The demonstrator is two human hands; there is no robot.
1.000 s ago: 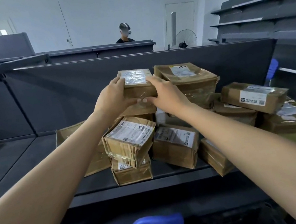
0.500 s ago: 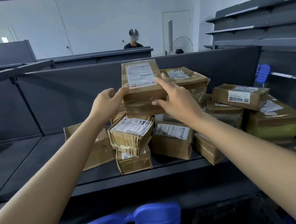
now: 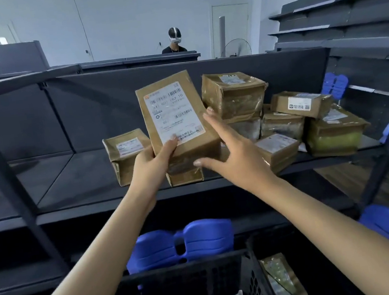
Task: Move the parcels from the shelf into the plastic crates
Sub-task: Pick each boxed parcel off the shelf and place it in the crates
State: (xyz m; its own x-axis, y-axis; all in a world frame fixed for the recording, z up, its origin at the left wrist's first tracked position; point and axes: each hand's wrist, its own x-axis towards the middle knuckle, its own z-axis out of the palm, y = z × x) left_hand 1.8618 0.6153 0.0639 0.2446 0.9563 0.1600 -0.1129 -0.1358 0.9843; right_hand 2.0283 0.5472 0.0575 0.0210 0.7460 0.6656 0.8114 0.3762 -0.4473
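The left hand (image 3: 152, 165) grips the lower end of a brown, tall cardboard parcel with a white shipping label (image 3: 173, 115), thumb pressed on the label. The right hand (image 3: 236, 156) is spread open just beside the parcel's right edge; contact is unclear. More brown taped parcels (image 3: 233, 96) lie piled on the dark grey metal shelf (image 3: 79, 179) beyond the right hand. A black plastic crate (image 3: 181, 266) sits below both hands.

Shot from a single wide-angle camera on the head, looking forward and slightly down along both bare forearms. Sits close to the dark metal shelf (image 3: 87, 178), with left hand (image 3: 152, 165), right hand (image 3: 237, 156) and a labelled parcel (image 3: 173, 115) mid-frame. Takes in black plastic crates (image 3: 181, 268) at the bottom edge, a white wall (image 3: 130, 10) and a distant person (image 3: 175, 40) at top.
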